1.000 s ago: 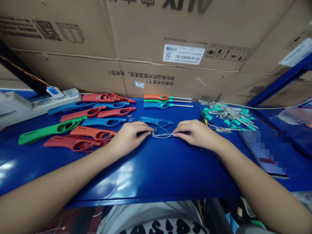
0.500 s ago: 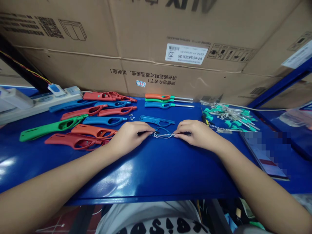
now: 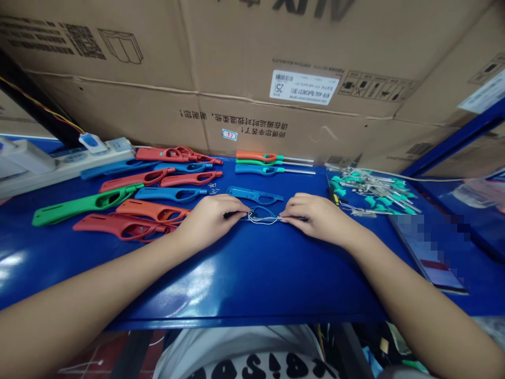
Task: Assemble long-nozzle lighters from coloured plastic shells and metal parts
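Between my two hands is a blue lighter shell with a loop trigger opening, lying low over the table. A thin white wire curves along its near side. My left hand pinches the shell's left end, thumb and fingers together; its fingers hide that end. At the right end, my right hand is closed in a pinch where the shell and wire meet; small parts in those fingertips cannot be made out. Just behind lies another blue shell half. Small metal screws lie near my left hand.
Red, orange, green and blue lighter shells spread over the left. Three lighters with metal tubes lie at the back. A pile of teal-and-metal nozzles, a black-yellow screwdriver and a phone are right. Cardboard stands behind.
Both hands keep their pinches on the blue lighter shell, almost unmoved. The whole view has shifted very slightly.
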The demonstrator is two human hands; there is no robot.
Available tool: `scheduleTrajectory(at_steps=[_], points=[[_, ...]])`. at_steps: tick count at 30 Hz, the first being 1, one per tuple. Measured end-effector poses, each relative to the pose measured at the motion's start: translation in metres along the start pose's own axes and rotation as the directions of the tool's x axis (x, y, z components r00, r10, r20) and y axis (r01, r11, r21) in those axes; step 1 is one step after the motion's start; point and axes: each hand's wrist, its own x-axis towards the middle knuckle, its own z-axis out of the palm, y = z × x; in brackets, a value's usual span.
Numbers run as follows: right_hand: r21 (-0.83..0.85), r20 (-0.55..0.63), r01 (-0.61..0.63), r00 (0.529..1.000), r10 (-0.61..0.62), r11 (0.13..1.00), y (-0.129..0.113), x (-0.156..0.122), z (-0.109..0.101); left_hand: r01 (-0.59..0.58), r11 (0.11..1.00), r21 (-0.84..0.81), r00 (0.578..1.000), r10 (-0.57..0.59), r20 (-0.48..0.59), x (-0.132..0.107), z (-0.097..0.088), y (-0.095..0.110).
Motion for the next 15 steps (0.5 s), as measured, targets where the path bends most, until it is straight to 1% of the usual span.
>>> scheduleTrajectory(at_steps=[8, 15], points=[[0.045, -0.01, 0.017, 1.0, -0.016, 0.999, 0.0008, 0.0008, 0.0012, 0.011, 1.0, -0.002, 1.0, -0.011, -0.005, -0.0007, -0.0017, 0.0005], [0.058, -0.042, -0.022, 0.999, 0.024, 0.998, -0.0033, -0.0002, -0.0001, 0.022, 1.0, -0.014, 1.0, -0.022, -0.001, -0.0008, -0.0016, 0.0016]])
